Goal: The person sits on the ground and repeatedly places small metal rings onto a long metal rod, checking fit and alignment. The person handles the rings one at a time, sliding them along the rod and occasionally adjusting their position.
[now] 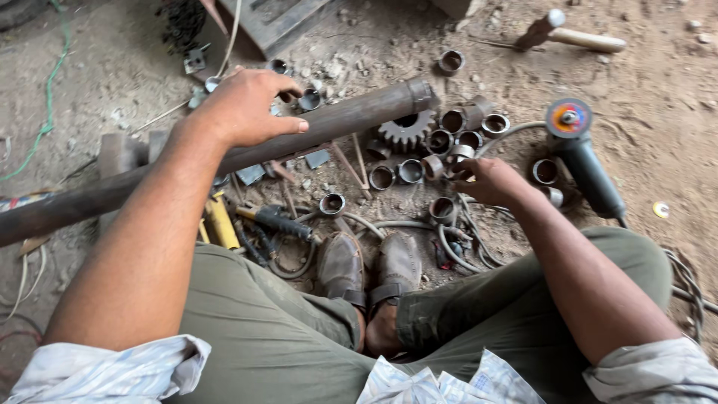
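Pipe — long axis low-left/up-right

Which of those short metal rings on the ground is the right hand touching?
The right hand has its fingertips on the ring at the near right edge of the cluster beside the gear. The other rings lie apart from the fingers.
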### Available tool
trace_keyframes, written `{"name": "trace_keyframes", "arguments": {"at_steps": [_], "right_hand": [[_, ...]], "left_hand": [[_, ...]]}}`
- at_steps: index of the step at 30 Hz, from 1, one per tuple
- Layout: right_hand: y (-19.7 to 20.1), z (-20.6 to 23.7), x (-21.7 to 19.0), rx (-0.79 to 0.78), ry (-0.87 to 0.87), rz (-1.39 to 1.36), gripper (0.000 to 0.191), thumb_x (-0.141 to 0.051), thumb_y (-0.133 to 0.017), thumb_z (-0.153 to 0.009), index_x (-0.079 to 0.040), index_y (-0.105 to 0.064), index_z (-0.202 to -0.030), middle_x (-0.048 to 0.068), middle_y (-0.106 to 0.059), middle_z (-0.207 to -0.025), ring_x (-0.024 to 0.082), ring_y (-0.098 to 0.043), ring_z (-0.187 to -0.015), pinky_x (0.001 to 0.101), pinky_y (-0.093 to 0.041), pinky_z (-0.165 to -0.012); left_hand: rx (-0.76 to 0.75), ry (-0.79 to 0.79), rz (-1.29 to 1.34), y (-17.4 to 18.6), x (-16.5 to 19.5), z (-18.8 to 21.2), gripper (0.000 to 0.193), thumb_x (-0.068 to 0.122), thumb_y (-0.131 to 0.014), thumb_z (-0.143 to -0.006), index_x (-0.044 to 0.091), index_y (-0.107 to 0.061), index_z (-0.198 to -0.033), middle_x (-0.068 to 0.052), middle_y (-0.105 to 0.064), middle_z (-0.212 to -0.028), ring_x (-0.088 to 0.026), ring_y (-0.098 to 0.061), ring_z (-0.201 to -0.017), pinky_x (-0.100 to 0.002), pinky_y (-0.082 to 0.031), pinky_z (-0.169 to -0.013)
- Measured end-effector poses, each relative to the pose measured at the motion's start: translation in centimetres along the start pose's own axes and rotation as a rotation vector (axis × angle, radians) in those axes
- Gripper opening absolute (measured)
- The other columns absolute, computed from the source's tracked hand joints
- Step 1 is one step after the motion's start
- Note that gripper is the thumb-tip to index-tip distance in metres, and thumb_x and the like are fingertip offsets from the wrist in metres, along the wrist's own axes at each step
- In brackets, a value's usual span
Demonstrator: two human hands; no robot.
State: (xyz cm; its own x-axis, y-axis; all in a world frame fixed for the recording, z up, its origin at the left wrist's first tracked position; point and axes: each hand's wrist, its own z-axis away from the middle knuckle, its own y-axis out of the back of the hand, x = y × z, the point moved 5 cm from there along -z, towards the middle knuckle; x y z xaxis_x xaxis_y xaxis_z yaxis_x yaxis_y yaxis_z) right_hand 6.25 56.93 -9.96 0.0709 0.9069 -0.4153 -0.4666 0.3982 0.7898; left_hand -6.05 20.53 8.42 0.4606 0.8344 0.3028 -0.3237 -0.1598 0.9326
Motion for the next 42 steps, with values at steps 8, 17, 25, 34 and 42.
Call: {"name": "trace_keyframes", "arguments": {"at_steps": [8,17,25,34,42], "right_hand": [[-3.3,-2.4,-5.0,-0.128,0.070,-0.080,0.042,-0.036,-0.070,-0.088,-0.016,-0.070,-0.125,0.006,-0.078,-0.117,0.024,-0.078,-0.101,0.0404,-0.064,-0.091],[-15.6,-5.3,-16.6,-0.332,0.073,0.173,0.024,-0.026,-0.062,-0.096,-0.019,-0.074,-0.114,0.011,-0.077,-0.101,0.029,-0.074,-0.091,0.0417,-0.061,-0.085],[-19.5,-5.0,-19.7,-0.149,-0.067,0.157,0.031,-0.034,-0.070,-0.093,-0.006,-0.071,-0.105,0.021,-0.070,-0.107,0.036,-0.071,-0.099,0.0457,-0.059,-0.086],[-21.2,-5.0,-22.0,-0.192,0.003,0.365,0.019,-0.018,-0.060,-0.095,-0.013,-0.073,-0.109,0.013,-0.074,-0.108,0.030,-0.073,-0.102,0.0418,-0.061,-0.084],[-21.0,-2.5,-22.3,-0.185,-0.028,0.220,0.020,-0.031,-0.068,-0.091,-0.025,-0.074,-0.109,0.011,-0.075,-0.100,0.029,-0.075,-0.092,0.0433,-0.061,-0.082]], "left_hand": [[-0.041,0.041,-0.010,-0.7,-6.5,0.6,0.061,0.044,-0.084,-0.080,0.019,-0.067,-0.132,-0.016,-0.066,-0.134,-0.033,-0.061,-0.125,-0.046,-0.046,-0.109],[-0.044,-0.004,0.021,-0.9,-8.0,0.2,0.064,0.046,-0.084,-0.079,0.019,-0.064,-0.134,-0.016,-0.064,-0.134,-0.034,-0.058,-0.128,-0.047,-0.045,-0.110],[-0.014,0.031,0.044,0.2,-10.3,1.9,0.061,0.047,-0.083,-0.080,0.019,-0.065,-0.133,-0.014,-0.067,-0.132,-0.031,-0.061,-0.126,-0.046,-0.046,-0.110],[-0.027,0.170,0.084,0.5,-12.8,5.3,0.060,0.045,-0.082,-0.080,0.022,-0.065,-0.133,-0.013,-0.066,-0.130,-0.029,-0.062,-0.121,-0.048,-0.048,-0.105],[-0.008,0.192,0.071,0.5,-13.2,10.1,0.060,0.043,-0.082,-0.082,0.022,-0.064,-0.134,-0.014,-0.066,-0.129,-0.029,-0.064,-0.117,-0.048,-0.050,-0.102]]}}
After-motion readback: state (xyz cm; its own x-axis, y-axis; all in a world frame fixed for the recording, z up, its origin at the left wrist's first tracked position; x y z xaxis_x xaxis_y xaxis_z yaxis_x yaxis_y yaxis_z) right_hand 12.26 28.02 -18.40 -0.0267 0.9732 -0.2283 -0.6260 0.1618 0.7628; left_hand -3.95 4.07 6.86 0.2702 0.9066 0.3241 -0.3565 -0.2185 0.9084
